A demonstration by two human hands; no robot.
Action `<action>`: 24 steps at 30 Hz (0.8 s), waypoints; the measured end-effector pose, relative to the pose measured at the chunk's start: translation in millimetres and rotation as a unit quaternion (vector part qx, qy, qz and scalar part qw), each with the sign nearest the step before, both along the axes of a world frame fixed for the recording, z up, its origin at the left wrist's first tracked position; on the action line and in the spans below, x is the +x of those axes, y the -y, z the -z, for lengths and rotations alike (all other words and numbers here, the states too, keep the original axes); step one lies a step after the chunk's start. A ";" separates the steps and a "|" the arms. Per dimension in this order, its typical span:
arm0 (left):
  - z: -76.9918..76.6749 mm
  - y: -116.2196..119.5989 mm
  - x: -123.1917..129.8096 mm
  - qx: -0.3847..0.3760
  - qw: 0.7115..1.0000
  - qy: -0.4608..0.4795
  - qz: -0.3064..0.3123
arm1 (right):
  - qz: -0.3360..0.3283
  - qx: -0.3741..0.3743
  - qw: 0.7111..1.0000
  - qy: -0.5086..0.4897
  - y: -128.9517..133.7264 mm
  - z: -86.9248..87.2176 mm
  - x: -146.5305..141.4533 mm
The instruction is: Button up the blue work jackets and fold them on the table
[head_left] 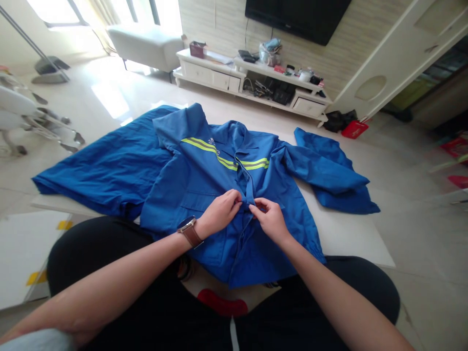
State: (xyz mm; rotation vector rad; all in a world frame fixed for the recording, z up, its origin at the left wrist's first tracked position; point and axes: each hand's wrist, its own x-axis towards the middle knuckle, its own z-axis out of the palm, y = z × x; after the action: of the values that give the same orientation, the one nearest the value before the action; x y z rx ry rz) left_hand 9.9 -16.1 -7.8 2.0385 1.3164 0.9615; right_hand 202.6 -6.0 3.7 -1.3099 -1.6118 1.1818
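The blue jacket (278, 248) lies front side up on the low white bench (358, 239), directly in front of me. Its collar (237, 135) points away from me and its hem hangs over the near edge, between my knees. A yellow-green and grey reflective stripe (204, 145) crosses the chest, with the front opening dividing it.

My left hand (218, 212) is at the front opening, below the stripe. The fingers are closed, gripping the jacket at the placket (249, 187). A watch (190, 231) with a brown strap is fitted on this wrist.

My right hand (270, 219) is just beside the left, on the other side of the opening. Its thumb and index finger are closed on the placket edge. The fingertips of both hands are near each other; the exact fold between them is too small to tell.

A wide piece of blue cloth (106, 163) lies spread to the left of the jacket. A second blue section (325, 151) lies to the right, partly under the jacket's extended sleeve (325, 173).

Beyond the bench, a white cabinet (204, 73) stands against the wall below a black television (298, 17). A red bag (354, 128) sits on the floor at the cabinet's right end.
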 end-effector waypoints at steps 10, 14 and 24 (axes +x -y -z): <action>-12.2 1.8 -7.6 0.003 0.997 -0.071 0.038 | -0.033 0.013 0.999 -0.028 3.8 5.3 -8.0; -11.1 2.4 -8.9 -0.008 0.997 -0.066 0.034 | -0.045 0.021 0.999 -0.015 3.4 6.2 -9.2; -9.4 2.7 -1.4 -0.116 0.990 0.080 0.000 | -0.027 0.033 0.999 0.023 0.9 15.4 -11.2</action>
State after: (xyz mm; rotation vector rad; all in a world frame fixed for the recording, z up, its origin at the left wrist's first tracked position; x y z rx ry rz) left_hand 8.5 -18.7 1.6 1.7489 1.2783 0.9074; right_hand 191.4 -6.9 -11.6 -1.2677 -1.7152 1.1290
